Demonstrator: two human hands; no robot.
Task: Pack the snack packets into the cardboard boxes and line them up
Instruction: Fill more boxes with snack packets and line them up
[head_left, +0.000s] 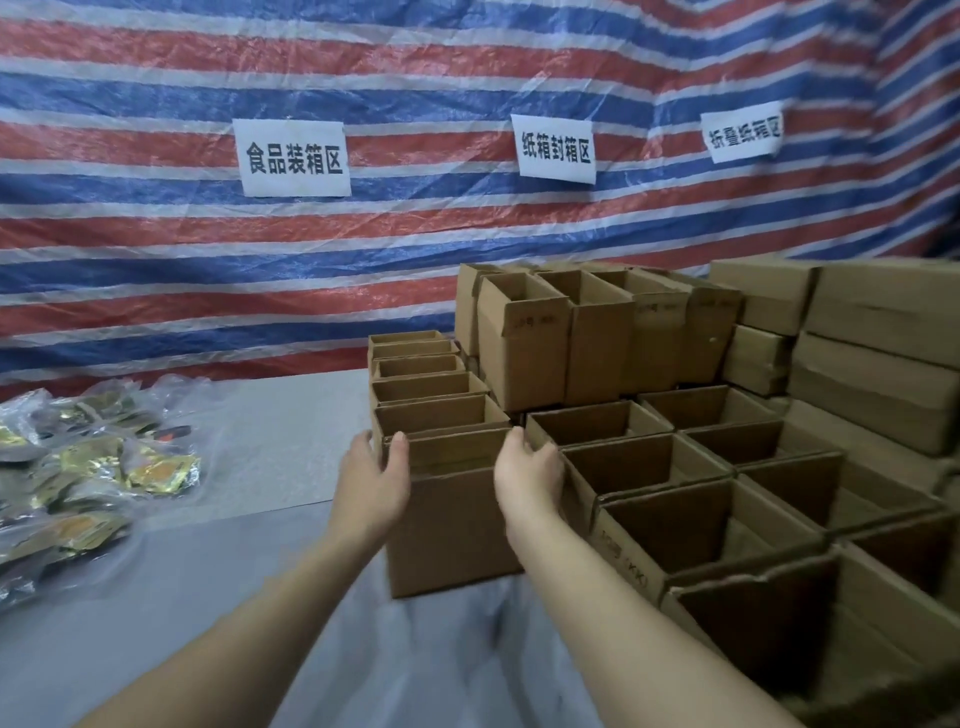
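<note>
On the grey table (270, 447), I hold an open cardboard box (452, 525) between both hands. My left hand (371, 486) grips its left top edge, thumb curled over the rim; my right hand (527, 480) grips the right edge. Behind it runs a row of open boxes (421, 387). Snack packets (78, 467) lie well apart, far left of my left hand.

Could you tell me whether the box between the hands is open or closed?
Open: the brown cardboard box has upright top flaps, its dark interior showing.

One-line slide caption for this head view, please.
Both hands, left and right, hold an open cardboard box on the grey table; snack packets lie left.
</note>
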